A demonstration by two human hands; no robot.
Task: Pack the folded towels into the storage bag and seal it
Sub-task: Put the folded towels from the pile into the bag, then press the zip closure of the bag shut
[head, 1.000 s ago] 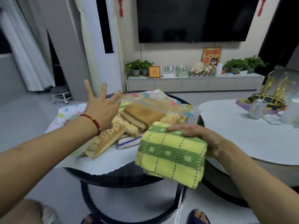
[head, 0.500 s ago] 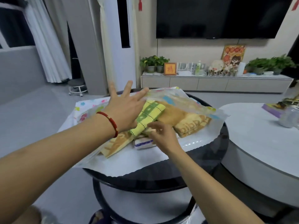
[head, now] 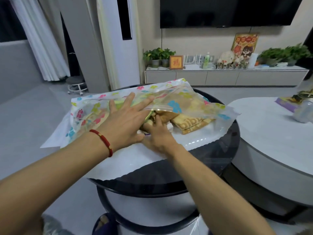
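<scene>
With our left hand (head: 125, 122) spread flat on the clear flower-printed plastic storage bag (head: 171, 103), our right hand (head: 156, 131) pushes the green-and-yellow checked towel (head: 149, 115) away from us into its near-facing mouth, fingers hidden.

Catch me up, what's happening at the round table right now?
A person is packing folded towels into a clear flower-printed plastic storage bag on the round black glass table. The left hand lies flat on top of the bag, while the right hand pushes a green-and-yellow towel in through the mouth. A tan patterned towel sticks out; the bag is unsealed.
</scene>
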